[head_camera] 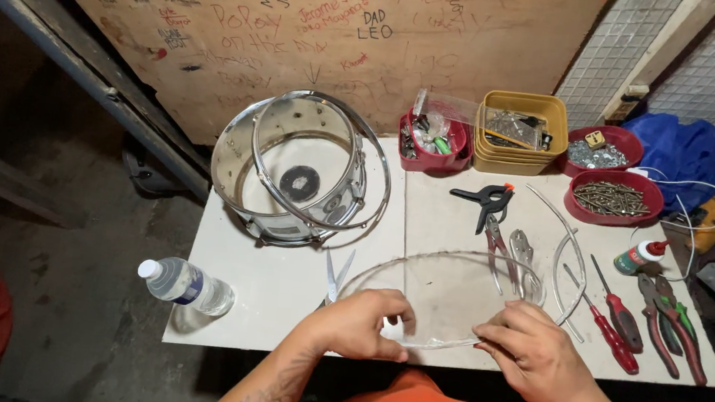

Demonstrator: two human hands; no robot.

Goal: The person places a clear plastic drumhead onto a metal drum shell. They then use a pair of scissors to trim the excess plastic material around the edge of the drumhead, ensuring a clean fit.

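Both hands grip a clear round drumhead (453, 293) at its near edge: the left hand (359, 323) pinches the rim with curled fingers, the right hand (531, 349) clamps it likewise. Scissors (334, 276) lie just beyond the left hand, a water bottle (186, 285) farther left. Red-handled screwdrivers (616, 326) rest right of the right hand.

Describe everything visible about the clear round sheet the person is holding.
The clear round sheet is a thin, see-through disc, plastic by its look, with a faintly glossy edge. It lies nearly flat on the white table, over the pliers, which show through it. The left hand and right hand pinch its near edge with their fingers.
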